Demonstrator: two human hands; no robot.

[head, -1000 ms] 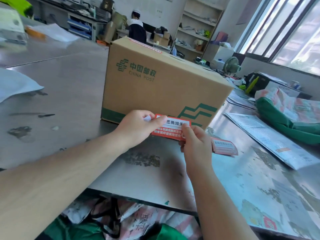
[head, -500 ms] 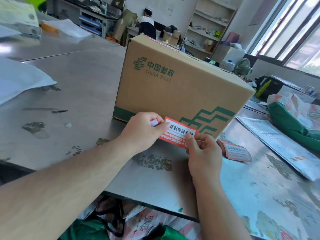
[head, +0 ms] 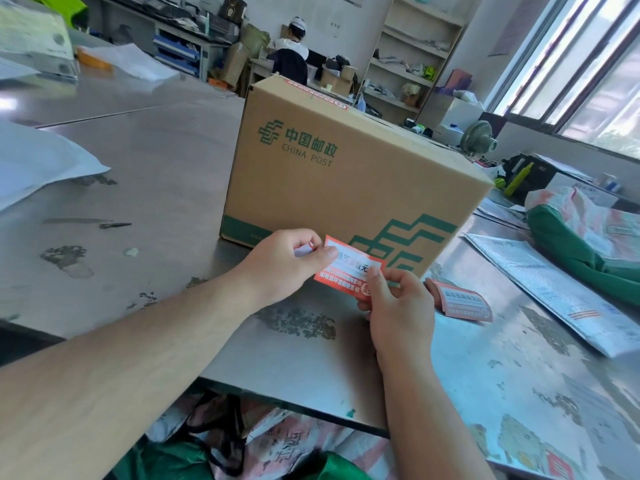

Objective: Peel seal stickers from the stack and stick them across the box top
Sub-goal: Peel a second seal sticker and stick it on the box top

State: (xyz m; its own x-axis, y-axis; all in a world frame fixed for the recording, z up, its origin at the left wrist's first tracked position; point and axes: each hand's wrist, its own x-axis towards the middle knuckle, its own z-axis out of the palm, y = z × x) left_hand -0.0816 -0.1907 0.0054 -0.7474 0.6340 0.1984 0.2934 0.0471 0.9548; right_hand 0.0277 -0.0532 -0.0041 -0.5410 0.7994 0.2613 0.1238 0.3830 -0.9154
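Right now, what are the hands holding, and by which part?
One seal sticker: left hand pinches its left end, right hand pinches its lower right corner.

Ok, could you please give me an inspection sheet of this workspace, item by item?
Surface: metal table, stained and scuffed.
Job's things: China Post box upright on table; held sticker in front of it; sticker stack on table, further right; stuck seal on box top.
Clutter: white paper, grey mailer, green bag.
Grippers: left hand and right hand both pinch the held sticker.
Cables: nothing seen.
Surroundings: shelves, fan, windows, seated person.
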